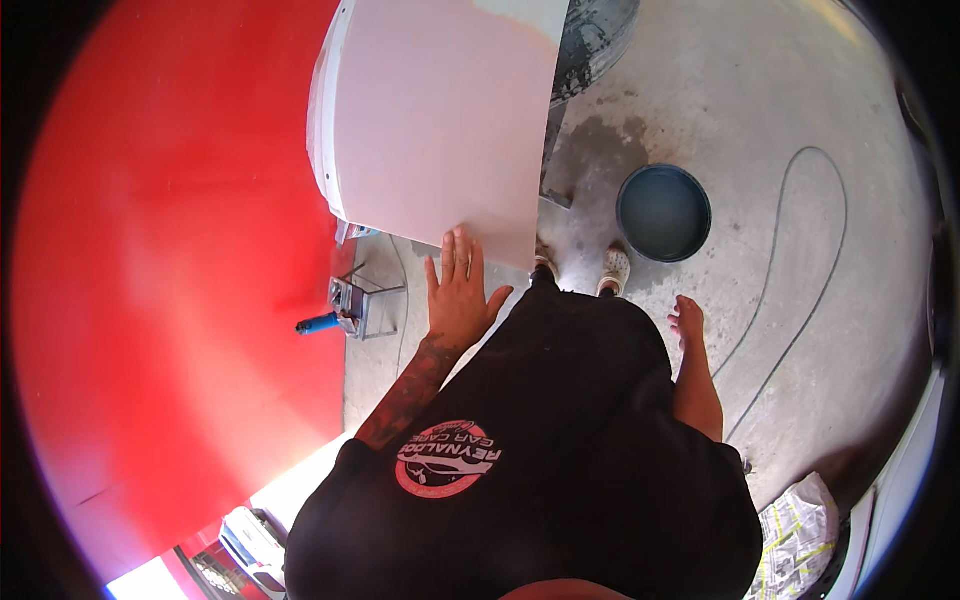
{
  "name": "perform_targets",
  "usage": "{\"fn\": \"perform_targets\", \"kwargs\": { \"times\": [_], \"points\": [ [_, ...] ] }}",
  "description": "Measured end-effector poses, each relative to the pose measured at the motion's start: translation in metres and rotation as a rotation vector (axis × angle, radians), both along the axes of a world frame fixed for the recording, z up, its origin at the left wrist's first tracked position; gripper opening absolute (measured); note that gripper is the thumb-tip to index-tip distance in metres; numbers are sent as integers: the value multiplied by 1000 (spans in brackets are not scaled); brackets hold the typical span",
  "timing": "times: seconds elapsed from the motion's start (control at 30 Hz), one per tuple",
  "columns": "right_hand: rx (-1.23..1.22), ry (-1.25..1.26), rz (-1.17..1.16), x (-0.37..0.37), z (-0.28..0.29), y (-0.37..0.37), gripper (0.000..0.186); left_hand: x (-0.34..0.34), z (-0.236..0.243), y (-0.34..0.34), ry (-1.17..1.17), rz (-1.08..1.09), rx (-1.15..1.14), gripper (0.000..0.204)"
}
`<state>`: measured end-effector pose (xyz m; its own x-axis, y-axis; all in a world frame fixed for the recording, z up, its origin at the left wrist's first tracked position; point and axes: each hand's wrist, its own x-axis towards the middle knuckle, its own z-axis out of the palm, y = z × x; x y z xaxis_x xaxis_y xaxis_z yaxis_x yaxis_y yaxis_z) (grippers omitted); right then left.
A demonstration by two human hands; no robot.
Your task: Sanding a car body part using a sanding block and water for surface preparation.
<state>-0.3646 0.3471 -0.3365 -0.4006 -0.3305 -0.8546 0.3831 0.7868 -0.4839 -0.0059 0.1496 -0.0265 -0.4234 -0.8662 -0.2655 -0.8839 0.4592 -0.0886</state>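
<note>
My left hand (460, 302) reaches forward with its fingers stretched out and the thumb spread. Its fingertips overlap the near edge of a large pale pink car body panel (445, 130); they look to be lying on the surface. White shows along the panel's left rim and a whitish patch at its far end. My right hand (687, 320) hangs low at my right side, its fingers loosely bent and apart, holding nothing that I can see. Nearest to it, on the floor ahead, stands a round dark bucket (664, 213) of cloudy grey liquid.
Wet stains mark the concrete floor (600, 150) beside the bucket. A dark tyre (592, 45) shows right of the panel. A thin hose or cable (780, 225) loops at the right. Left stands a small stand (365, 305) with a blue bottle (318, 324), against a red wall (180, 250).
</note>
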Motion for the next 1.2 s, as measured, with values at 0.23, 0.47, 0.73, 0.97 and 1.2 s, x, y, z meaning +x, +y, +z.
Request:
{"fn": "perform_targets", "kwargs": {
  "times": [0.23,0.47,0.73,0.97,1.2],
  "points": [
    [-21,9,14,1,1,0,38,0,-1,1,-12,-5,-7,83],
    [-26,-15,27,2,-10,3,41,-2,-3,-1,-15,-20,-12,80],
    [-53,11,-3,5,-14,2,41,-4,2,1,-41,-27,-10,79],
    [-54,14,-26,2,-10,14,42,-9,4,0,-95,-83,-45,78],
    [20,51,-140,-19,6,70,42,-33,31,-23,-15,66,47,74]
  ]
}}
